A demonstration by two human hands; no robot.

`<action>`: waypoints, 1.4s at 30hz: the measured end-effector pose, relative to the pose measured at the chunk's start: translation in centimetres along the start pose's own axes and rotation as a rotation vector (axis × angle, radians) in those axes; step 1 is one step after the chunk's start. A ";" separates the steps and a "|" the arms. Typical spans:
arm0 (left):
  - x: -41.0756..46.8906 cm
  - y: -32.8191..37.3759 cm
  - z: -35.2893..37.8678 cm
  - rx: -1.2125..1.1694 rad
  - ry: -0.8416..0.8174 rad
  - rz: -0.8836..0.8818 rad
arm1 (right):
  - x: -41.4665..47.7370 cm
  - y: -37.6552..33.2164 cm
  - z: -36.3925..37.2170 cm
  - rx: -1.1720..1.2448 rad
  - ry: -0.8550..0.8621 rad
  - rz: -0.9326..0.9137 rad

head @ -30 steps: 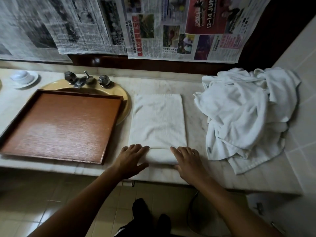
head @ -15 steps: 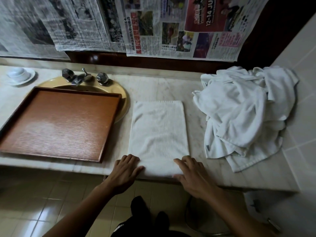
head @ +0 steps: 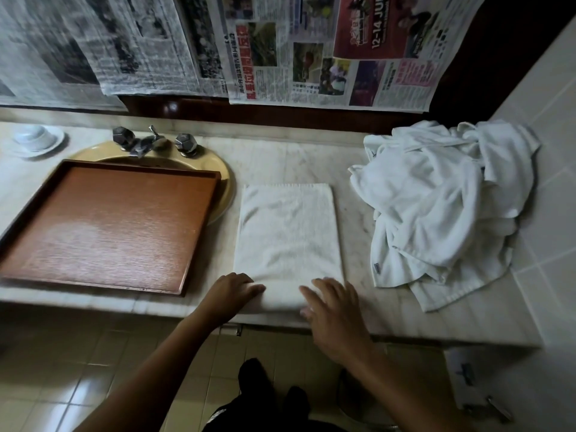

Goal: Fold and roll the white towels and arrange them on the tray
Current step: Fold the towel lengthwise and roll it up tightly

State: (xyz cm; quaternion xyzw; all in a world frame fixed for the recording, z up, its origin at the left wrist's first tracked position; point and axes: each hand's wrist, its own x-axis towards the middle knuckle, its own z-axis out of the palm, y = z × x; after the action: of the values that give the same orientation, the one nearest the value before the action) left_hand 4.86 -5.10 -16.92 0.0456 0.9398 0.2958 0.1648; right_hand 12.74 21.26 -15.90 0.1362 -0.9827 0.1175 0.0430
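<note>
The folded towel (head: 288, 235) lies flat in the middle of the worktop (head: 280, 157), long side running front to back, its near end thickened at the front edge. This looks like the start of a roll. The left hand (head: 232, 294) sits on that end's left corner with fingers bent over the cloth. Its thumb is hidden, so I cannot tell whether its grip is grasping the towel or only pressing it. The right hand (head: 335, 310), somewhat blurred, lies on the right corner with fingers spread and nearly straight. Its grip is released, palm down on the cloth.

The tray (head: 109, 226) waits bare at the left, along the front edge and partly over the sink (head: 226, 182). The heap of unfolded towels (head: 436, 207) fills the right end of the worktop.

To roll well, both hands should take the near end evenly, tuck the first turn tight, then push away towards the back edge at one pace. If one side leads, the roll will cone. Keep the side edges in line with the fingertips as it goes, and press down lightly so the terry packs firm. The finished roll then goes left onto the tray, seam down I would judge.
</note>
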 end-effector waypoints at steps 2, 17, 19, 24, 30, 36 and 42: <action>0.1 0.5 -0.2 -0.011 -0.002 -0.036 | -0.5 -0.5 1.1 -0.048 -0.053 -0.007; -0.9 0.8 2.2 0.486 0.131 0.387 | 4.2 3.0 0.9 -0.143 -0.208 -0.093; -0.1 0.6 1.6 0.495 0.103 0.381 | 4.9 4.2 0.7 -0.136 -0.230 -0.071; 0.3 -0.3 0.5 0.436 0.031 0.321 | 5.0 6.5 0.6 0.063 -0.265 -0.039; 0.5 -0.8 0.6 0.356 -0.022 0.290 | 2.4 7.8 0.7 0.468 -0.217 0.302; 0.4 -0.2 1.2 0.313 0.052 0.261 | 2.4 5.1 0.9 0.636 0.162 0.759; 0.3 0.1 1.2 0.285 0.056 0.243 | 3.5 5.1 0.3 0.656 0.212 0.768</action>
State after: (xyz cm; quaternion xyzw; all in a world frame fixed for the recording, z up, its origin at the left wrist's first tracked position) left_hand 4.97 -4.30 -17.90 0.1733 0.9641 0.1784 0.0934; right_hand 7.99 25.02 -16.94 -0.2408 -0.8636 0.4400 0.0512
